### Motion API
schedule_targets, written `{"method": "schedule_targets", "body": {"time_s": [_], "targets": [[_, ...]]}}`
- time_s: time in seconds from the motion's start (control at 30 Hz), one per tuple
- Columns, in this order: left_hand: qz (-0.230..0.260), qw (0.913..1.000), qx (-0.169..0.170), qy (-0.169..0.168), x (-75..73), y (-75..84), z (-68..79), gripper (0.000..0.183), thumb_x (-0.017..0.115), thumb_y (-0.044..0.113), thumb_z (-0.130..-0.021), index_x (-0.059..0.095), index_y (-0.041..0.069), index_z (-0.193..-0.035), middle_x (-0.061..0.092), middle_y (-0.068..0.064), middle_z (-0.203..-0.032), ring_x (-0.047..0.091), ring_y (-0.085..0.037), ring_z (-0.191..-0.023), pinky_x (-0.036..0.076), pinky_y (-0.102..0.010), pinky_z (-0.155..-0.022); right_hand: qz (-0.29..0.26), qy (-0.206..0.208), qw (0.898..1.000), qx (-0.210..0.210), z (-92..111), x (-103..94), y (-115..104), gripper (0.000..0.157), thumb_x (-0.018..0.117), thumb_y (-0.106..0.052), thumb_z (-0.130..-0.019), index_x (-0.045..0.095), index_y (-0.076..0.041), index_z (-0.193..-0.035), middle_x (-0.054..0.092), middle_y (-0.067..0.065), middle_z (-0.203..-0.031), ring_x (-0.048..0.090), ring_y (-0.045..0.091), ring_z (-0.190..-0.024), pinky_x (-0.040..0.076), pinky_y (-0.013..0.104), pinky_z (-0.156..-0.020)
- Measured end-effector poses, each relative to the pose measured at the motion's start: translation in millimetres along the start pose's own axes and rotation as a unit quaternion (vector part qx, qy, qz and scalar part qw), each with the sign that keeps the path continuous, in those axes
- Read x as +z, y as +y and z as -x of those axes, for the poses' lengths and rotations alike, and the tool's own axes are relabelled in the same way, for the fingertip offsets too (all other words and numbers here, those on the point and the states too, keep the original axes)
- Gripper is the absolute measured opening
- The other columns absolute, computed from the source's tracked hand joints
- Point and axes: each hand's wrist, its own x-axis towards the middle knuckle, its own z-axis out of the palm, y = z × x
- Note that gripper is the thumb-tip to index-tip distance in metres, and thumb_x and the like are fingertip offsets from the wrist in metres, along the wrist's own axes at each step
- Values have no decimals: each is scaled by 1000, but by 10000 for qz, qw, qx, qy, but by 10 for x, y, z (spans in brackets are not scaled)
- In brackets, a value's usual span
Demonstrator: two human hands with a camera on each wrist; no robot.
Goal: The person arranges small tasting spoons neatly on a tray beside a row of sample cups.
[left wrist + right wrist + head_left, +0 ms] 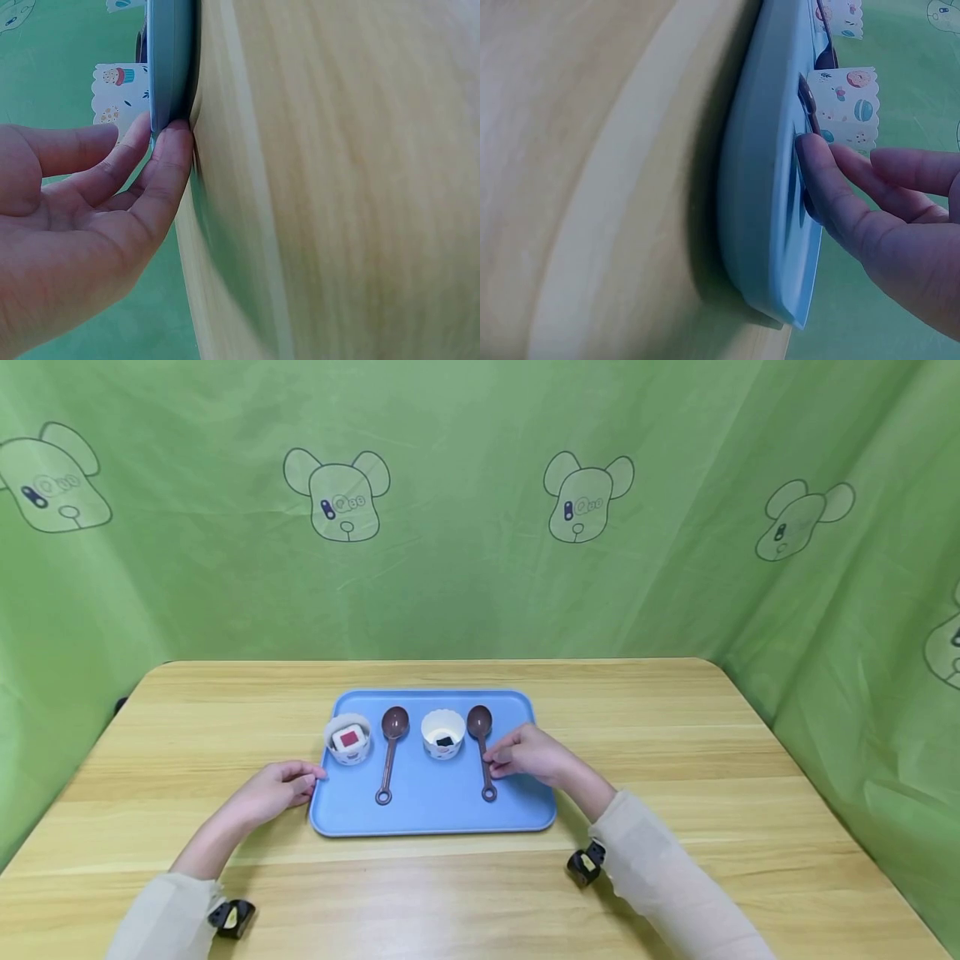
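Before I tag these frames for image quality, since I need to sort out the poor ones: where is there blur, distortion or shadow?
Head view: sharp, evenly lit, wide-lens bending at the edges, soft shadows under the tray. Left wrist view: turned sideways, table smeared, left hand fairly clear. Right wrist view: also sideways, table soft, dark shadow under the tray rim, right hand at a spoon.

Lighting's bright and even in the head view, seemingly from overhead, so the tray [517, 814] and the hands only throw faint, soft shadows on the table [750, 793], with no real glare anywhere. The wide lens bends things toward the frame edges, and the curtain [480, 568] looks a bit washed out. Both wrist views are softer: the wood grain smears into blur on the right of the left wrist view and the left of the right wrist view.
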Motion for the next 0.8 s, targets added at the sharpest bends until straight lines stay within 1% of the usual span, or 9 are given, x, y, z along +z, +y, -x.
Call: {"method": "schedule_targets", "body": {"time_s": [0.47, 0.8], "targets": [[-15, 10000, -39, -5, -3, -4, -9, 24, 39, -2, -95, 52, -15, -110, 55, -24, -109, 53, -22, -97, 51, -37, -83, 8, -29, 10000, -52, -27, -9, 16, 24, 44, 13, -85, 54, 23, -105, 61, 26, -92, 61, 20, -74, 54, 35, -78], [-1, 10000, -52, -36, -9, -8, -10, 25, 39, -1, -95, 52, -15, -111, 55, -24, -109, 53, -23, -99, 50, -37, -84, 175, -31, 9997, -151, -37, -2, 26, 25, 45, 14, -83, 55, 22, -104, 60, 23, -93, 61, 20, -73, 54, 34, -76]]}}
